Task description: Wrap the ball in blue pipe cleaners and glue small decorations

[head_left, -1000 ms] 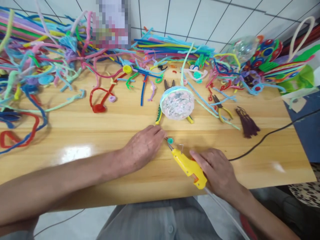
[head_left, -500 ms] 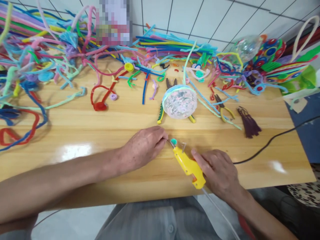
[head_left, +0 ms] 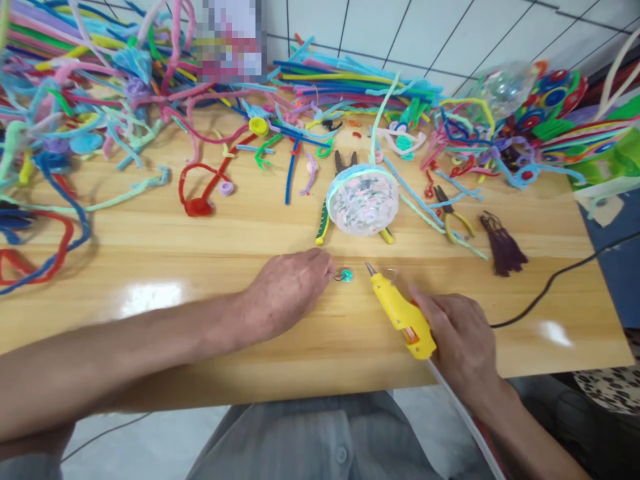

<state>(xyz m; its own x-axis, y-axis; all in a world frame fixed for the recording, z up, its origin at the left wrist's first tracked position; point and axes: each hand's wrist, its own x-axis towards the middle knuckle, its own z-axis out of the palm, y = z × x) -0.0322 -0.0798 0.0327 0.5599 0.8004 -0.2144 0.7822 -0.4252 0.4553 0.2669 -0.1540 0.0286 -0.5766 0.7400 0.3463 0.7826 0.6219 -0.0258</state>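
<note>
My left hand is closed in a pinch above the table, on a thin dark wire or cord. At the end of that strand, just right of my fingertips, is a small round teal-green piece. A yellow hot glue gun is in my right hand, fingers wrapped around its far side. Its metal nozzle points up and left, a short way right of the teal piece and apart from it. A clear glue stick trails from the gun's back end.
Beyond my hands, a clear half-dome rimmed with pale green pipe cleaner rests over green-and-yellow pliers. Smaller pliers and a dark tassel lie to the right. Colourful pipe cleaners crowd the back. A black cord crosses the right side.
The glue gun's nozzle was at the teal piece; my right hand has drawn it away to the right. My left hand stays nearly in place, still pinching the thin strand.
</note>
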